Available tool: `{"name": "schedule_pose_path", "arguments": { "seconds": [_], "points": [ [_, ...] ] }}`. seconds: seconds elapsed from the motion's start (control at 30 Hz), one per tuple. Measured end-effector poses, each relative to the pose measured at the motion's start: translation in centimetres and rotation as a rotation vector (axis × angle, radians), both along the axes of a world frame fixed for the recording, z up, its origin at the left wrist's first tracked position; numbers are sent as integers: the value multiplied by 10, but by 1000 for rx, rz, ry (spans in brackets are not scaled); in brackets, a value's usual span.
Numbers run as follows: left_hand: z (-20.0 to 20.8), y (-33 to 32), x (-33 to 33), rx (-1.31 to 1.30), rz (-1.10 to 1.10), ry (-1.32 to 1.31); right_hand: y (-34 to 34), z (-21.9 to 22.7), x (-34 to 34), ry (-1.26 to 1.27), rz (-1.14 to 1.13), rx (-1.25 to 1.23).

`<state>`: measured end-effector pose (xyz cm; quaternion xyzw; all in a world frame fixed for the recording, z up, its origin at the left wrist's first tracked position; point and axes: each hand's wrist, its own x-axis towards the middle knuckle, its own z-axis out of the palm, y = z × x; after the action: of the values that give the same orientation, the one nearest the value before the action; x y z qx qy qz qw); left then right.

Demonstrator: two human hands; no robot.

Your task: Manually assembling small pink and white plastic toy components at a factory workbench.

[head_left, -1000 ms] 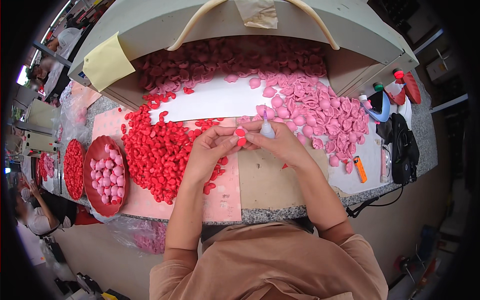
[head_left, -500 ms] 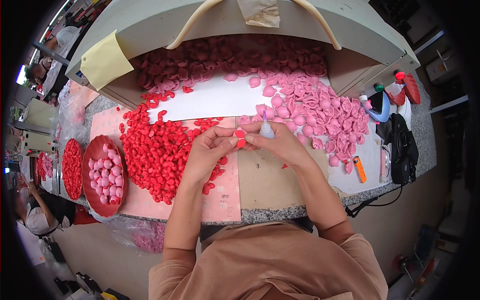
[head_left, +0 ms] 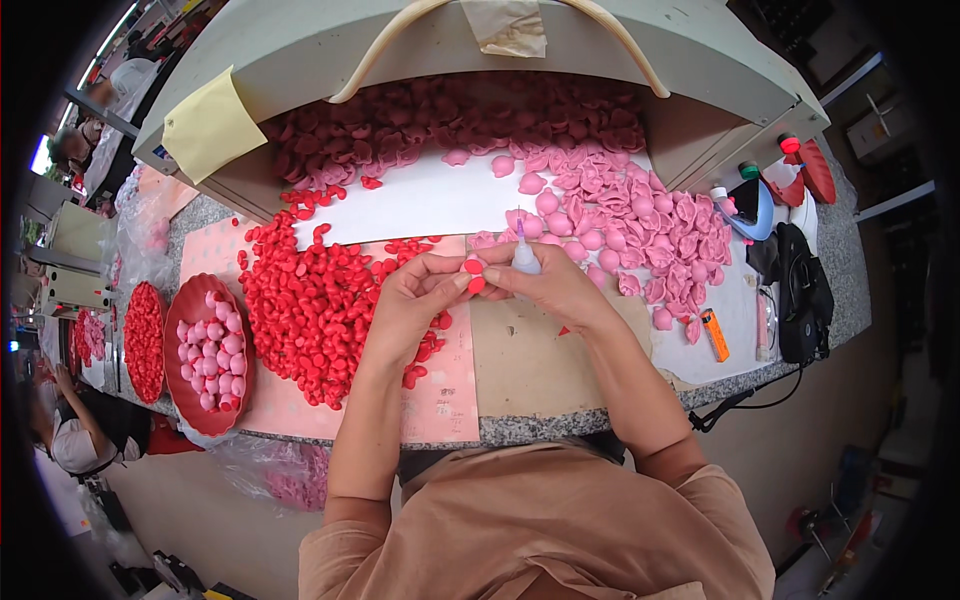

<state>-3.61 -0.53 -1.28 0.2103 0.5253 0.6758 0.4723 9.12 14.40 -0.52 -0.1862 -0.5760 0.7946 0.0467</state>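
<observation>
Above the middle of the bench, my left hand [head_left: 412, 302] pinches a small red plastic piece [head_left: 474, 276] with two round red faces and a bit of pink behind it. My right hand [head_left: 562, 292] keeps a small translucent squeeze bottle [head_left: 525, 259] with a purple needle tip upright between its fingers. Its thumb and fingertips also touch the red piece from the right. Many loose red pieces [head_left: 310, 320] lie heaped left of my hands. Beyond and to the right spread pink shell-like parts and balls [head_left: 620, 215].
At the left a red scalloped bowl [head_left: 247, 385] holds pink balls, beside another filled with red pieces [head_left: 145, 340]. A grey hood [head_left: 690, 60] arches over the back. An orange lighter [head_left: 714, 335] and a black pouch [head_left: 803, 295] lie right. Another person [head_left: 85, 430] sits far left.
The view has shifted slightly. Both hands keep nearly the same place and grip; the red piece between my fingertips and the bottle are still held.
</observation>
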Motion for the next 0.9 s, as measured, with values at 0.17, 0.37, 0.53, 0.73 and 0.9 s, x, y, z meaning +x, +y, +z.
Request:
{"name": "schedule_pose_path", "arguments": {
  "seconds": [0.17, 0.37, 0.53, 0.73, 0.9],
  "points": [
    [2, 0, 1, -3, 0, 1, 1, -2, 0, 19, 9, 1],
    [0, 0, 0, -4, 3, 6, -1, 0, -1, 16, -2, 9],
    [2, 0, 1, -14, 10, 6, -1, 1, 0, 21, -12, 11],
    [3, 0, 2, -10, 13, 4, 1, -1, 0, 19, 10, 6],
    [3, 0, 1, -10, 8, 1, 0, -1, 0, 24, 8, 5]
  ]
}}
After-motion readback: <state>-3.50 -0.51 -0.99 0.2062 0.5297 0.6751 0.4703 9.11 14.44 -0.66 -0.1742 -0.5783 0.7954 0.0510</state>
